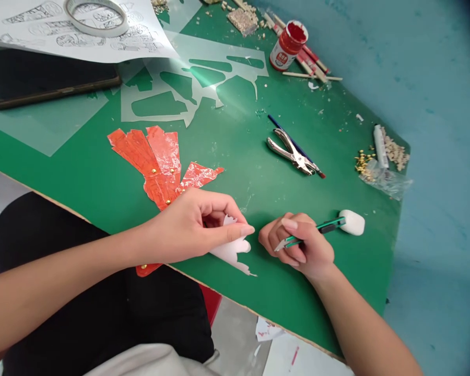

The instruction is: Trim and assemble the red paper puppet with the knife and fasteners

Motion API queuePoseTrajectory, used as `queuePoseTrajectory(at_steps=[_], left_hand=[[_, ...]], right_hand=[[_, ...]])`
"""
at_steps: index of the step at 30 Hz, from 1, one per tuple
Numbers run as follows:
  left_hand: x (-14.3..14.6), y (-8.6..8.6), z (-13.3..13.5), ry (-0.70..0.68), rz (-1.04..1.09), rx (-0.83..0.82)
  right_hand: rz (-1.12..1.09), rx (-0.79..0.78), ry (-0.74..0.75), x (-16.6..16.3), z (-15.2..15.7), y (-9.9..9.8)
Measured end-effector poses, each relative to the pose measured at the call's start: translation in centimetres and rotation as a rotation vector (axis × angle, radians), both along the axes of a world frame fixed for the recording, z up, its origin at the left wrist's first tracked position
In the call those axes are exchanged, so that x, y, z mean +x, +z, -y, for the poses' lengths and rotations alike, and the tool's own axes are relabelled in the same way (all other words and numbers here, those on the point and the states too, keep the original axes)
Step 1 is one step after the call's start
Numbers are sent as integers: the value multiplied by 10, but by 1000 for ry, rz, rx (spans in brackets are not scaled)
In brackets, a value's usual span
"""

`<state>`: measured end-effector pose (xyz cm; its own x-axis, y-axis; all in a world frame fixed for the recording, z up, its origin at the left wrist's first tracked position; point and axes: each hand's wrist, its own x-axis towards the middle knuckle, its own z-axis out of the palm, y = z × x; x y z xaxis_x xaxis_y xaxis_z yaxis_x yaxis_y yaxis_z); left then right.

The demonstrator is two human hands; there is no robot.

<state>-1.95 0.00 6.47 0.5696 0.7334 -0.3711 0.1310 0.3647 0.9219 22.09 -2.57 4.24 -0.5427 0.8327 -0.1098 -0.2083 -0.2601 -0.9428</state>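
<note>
"Where is the thin white sheet with the jagged edge [232, 251]?"

"The left hand [190, 223] pinches it, just left of the right hand [311, 244]."

"What's the right hand doing?"

"It's curled around a long green-and-black craft knife [329, 226]. The knife slants, blade end toward the sheet, not touching."

Your left hand [215, 224] pinched a ragged white piece [235, 253] and partly hid an orange cutout [159, 185] on the green table [243, 156]. Your right hand [301, 243] gripped a green cutter [331, 225] near a white eraser [353, 223]; a silver punch [295, 158] and red jar [284, 55] sat beyond.
</note>
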Motion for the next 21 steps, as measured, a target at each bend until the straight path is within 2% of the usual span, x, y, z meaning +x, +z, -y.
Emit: queuePoseTrajectory(at_steps=[5,12,16,21], left_hand=[[-1,5,1,-15,-31,2],[-1,3,0,-16,-13,0],[0,-3,1,-21,25,26],[0,-7,2,-94,19,178]], right_hand=[[111,61,-47,-5,3,0],[289,142,14,-1,11,-2],[272,123,7,-1,11,-1],[142,44,-53,-6,6,0]])
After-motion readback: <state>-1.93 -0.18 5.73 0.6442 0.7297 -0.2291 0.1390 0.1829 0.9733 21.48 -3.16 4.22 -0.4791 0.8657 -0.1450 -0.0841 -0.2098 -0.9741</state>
